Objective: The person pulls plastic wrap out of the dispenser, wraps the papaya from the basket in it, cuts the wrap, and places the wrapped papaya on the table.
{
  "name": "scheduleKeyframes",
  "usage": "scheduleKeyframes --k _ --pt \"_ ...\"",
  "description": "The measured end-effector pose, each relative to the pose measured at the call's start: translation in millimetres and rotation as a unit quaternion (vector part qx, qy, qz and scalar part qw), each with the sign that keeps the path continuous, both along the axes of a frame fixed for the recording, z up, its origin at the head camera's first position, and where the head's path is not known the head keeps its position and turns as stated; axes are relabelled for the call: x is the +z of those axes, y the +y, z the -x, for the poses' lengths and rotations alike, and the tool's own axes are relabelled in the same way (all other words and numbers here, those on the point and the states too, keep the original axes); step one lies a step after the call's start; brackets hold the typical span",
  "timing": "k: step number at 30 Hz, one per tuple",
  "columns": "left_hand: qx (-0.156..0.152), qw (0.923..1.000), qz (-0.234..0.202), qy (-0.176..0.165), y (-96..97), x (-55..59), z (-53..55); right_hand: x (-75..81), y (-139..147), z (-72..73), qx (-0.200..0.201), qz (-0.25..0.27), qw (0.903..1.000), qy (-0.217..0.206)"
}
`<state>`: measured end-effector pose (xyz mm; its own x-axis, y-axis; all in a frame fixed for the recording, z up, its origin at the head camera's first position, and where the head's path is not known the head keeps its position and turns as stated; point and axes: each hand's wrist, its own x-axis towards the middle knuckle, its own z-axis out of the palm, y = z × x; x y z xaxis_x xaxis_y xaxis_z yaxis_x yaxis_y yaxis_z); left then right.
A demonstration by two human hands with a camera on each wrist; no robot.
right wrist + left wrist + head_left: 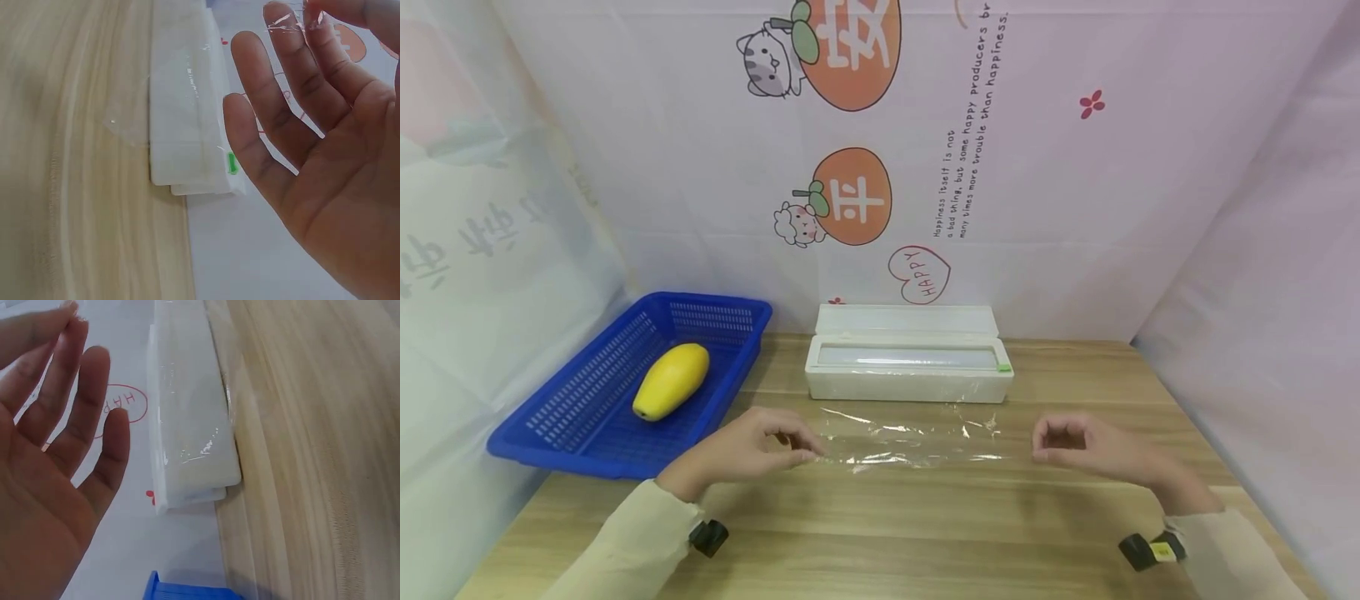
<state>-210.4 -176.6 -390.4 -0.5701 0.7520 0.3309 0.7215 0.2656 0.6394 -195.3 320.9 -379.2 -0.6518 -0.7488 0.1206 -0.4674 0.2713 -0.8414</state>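
Note:
A sheet of clear plastic wrap (pixel 895 446) stretches between the two hands, in front of a white wrap dispenser box (pixel 910 385) with its lid raised. My left hand (pixel 752 446) pinches the left end of the sheet between thumb and index finger. At the opposite end my right hand (pixel 1093 450) pinches the film the same way; the right wrist view shows film (pixel 284 25) at its fingertips. In both wrist views the other fingers are spread loosely. Glints on the film overlap the box front, and a green tab (pixel 1003 367) marks the box's right end.
A blue plastic basket (pixel 730 400) stands at the left, with a yellow, papaya-like fruit (pixel 672 382) inside. Printed white cloth (pixel 1037 192) hangs behind and at both sides of the wooden table (pixel 880 542). The box sits near the table's back edge.

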Motion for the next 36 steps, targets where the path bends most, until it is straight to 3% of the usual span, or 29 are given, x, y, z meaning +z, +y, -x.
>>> scheduleKeyframes --k 6,12,18,22,27,36 --pt "-0.016 0.9977 0.051 -0.042 1.9 -6.0 -2.2 -12.7 1.2 -1.1 0.005 -0.034 0.9993 -0.013" --pt "-0.029 0.9941 0.069 -0.078 4.2 -10.5 -4.6 -23.4 -1.5 -4.1 0.015 -0.047 0.9988 -0.006" --pt "-0.052 0.9887 0.102 -0.097 7.1 -16.9 -7.0 -34.0 -3.2 -4.3 0.03 -0.06 0.9978 -0.005" --pt "-0.059 0.9857 0.12 -0.102 9.7 -23.1 -9.0 -42.2 -4.8 -5.0 0.048 -0.061 0.9966 -0.028" --pt "-0.067 0.9789 0.135 -0.138 12.2 -33.5 -14.2 -50.7 -7.6 -10.1 0.063 -0.061 0.9947 -0.053" --pt "-0.082 0.9714 0.135 -0.177 17.0 -42.0 -19.8 -62.8 -12.7 -24.1 0.031 -0.107 0.9932 -0.034"
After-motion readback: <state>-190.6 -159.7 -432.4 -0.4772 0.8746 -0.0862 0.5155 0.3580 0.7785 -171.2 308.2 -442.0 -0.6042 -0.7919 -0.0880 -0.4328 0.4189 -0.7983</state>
